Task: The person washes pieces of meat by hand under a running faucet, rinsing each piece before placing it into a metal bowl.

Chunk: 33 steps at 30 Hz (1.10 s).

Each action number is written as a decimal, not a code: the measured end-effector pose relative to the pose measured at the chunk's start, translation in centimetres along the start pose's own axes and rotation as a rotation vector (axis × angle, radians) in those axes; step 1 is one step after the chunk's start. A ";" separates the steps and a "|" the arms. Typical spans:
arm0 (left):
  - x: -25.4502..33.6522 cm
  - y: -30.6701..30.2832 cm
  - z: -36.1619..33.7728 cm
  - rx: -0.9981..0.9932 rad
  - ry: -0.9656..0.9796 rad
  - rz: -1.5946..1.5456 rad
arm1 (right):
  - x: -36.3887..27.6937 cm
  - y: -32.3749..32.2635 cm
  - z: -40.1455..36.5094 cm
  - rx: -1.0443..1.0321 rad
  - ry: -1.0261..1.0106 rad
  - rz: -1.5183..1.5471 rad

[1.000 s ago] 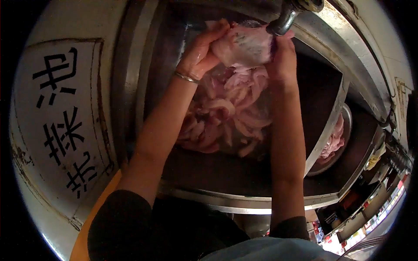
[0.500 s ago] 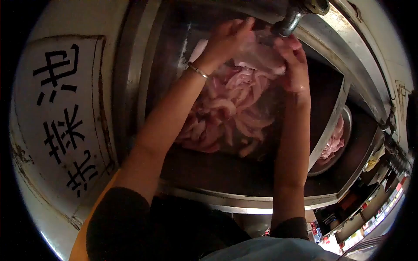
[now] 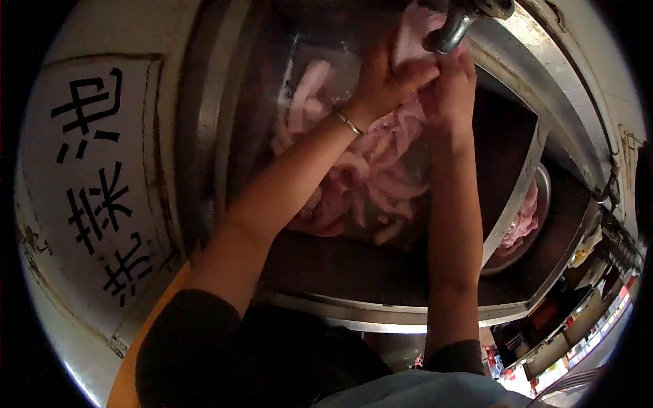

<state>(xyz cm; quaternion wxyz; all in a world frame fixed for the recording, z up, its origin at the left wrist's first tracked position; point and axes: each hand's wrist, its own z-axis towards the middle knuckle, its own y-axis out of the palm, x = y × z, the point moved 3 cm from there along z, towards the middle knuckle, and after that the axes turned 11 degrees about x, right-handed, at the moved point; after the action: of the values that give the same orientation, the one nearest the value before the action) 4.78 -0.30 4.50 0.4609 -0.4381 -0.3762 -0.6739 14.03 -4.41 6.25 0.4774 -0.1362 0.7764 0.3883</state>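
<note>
A pale pink piece of raw meat (image 3: 413,32) is up by the metal faucet (image 3: 449,35), gripped between my two hands. My left hand (image 3: 389,80), with a bracelet at the wrist, closes on its lower left side. Against it on the right, my right hand (image 3: 451,90) has its fingers curled by the meat, partly hidden behind the faucet spout. Below my hands, many strips of raw meat (image 3: 350,166) lie in water in the metal sink (image 3: 340,262). A few paler strips (image 3: 309,88) rest at the sink's left side.
A metal divider (image 3: 513,200) separates this basin from another on the right. In that one stands a round metal bowl (image 3: 542,204) with more raw meat (image 3: 520,221). On the left wall is a white sign (image 3: 102,177) with black characters. A pipe (image 3: 592,95) runs along the right wall.
Both hands have come together below the faucet, the left one moving right. The held meat has been lifted toward the spout, and paler strips at the sink's left are now uncovered.
</note>
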 end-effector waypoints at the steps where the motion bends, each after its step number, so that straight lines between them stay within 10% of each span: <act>1: -0.5 0.2 -0.5 -0.186 -0.197 -0.023 | -0.1 0.1 0.0 0.017 0.001 0.138; 4: -0.5 0.8 -0.6 -0.170 -0.359 -0.474 | -0.7 -0.6 0.3 0.058 0.092 0.187; 7: -2.2 0.3 0.1 -0.399 -0.025 0.093 | -1.1 -1.9 0.3 0.047 0.116 0.268; 11: -3.4 0.2 0.0 -0.471 -0.205 -0.026 | -3.4 -2.7 -0.4 0.120 0.089 0.358; 14: -5.9 -1.5 -0.8 -0.544 0.290 0.287 | -6.1 -3.6 -0.9 0.178 0.067 0.399; 16: -9.7 -3.3 -1.9 -0.531 -0.215 0.269 | -8.0 -4.7 -1.4 -0.159 0.175 0.679; 19: -8.6 -4.3 -1.2 -0.602 -0.257 0.701 | -11.4 -8.1 -2.4 -0.186 0.117 0.707; 23: -14.9 -10.1 -3.6 -0.138 -0.185 0.971 | -17.9 -10.7 -7.0 -0.180 -0.060 0.715; 25: -13.0 -10.8 -3.9 -0.097 0.293 0.887 | -22.0 -13.4 -10.1 -0.118 -0.170 0.768; 27: -16.7 -13.6 -7.5 -0.402 0.383 1.127 | -26.0 -16.4 -13.4 -0.033 -0.271 0.733; 30: -15.5 -11.6 -7.4 -0.318 -0.134 0.754 | -28.5 -19.4 -16.2 0.032 -0.352 0.746; 31: -15.8 -11.8 -7.4 -0.322 -0.135 0.741 | -28.6 -22.7 -17.5 0.343 -0.501 0.502; 32: -16.1 -12.1 -7.6 -0.478 0.285 1.083 | -28.7 -26.0 -19.2 0.646 -0.638 0.247; 33: -16.5 -11.8 -8.1 -0.618 0.731 1.403 | -28.1 -28.4 -19.3 0.451 -0.508 0.338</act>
<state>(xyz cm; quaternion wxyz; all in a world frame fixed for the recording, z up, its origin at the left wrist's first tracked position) -5.25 0.54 -14.85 0.7244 -0.4307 0.3562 -0.4036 32.52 -41.81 21.35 0.6021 0.2027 0.7106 0.3023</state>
